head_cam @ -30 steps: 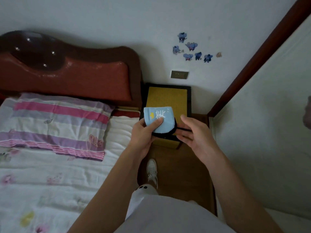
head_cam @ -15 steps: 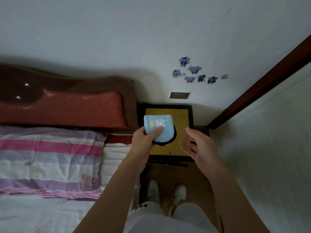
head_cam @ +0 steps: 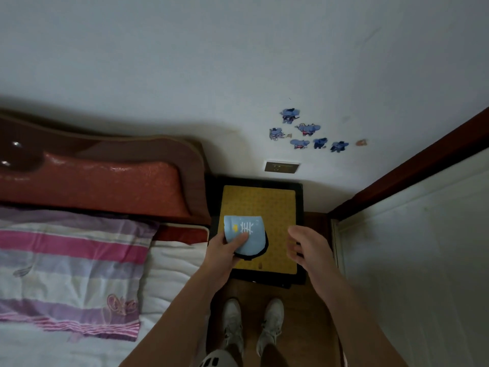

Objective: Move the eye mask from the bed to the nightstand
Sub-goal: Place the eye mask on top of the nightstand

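Note:
The eye mask (head_cam: pixel 247 234) is light blue with a black edge and a white and yellow print, folded in half. My left hand (head_cam: pixel 222 252) grips its lower left corner and holds it over the left half of the nightstand (head_cam: pixel 275 207), whose top is yellow inside a black frame. My right hand (head_cam: pixel 308 247) hovers over the nightstand's right front part, fingers apart and slightly curled, holding nothing. The bed (head_cam: pixel 169 271) with white bedding lies to the left.
A striped pink and purple pillow (head_cam: pixel 66 266) lies on the bed below a reddish brown headboard (head_cam: pixel 100 181). A wall socket (head_cam: pixel 281 166) and blue stickers (head_cam: pixel 304 129) are above the nightstand. A white wardrobe panel (head_cam: pixel 412 260) stands right. My white shoes (head_cam: pixel 251 321) are on the wood floor.
My right hand has let go of the mask's strap and opened to the right. My left hand carried the mask over the nightstand as the view tilted up toward the wall.

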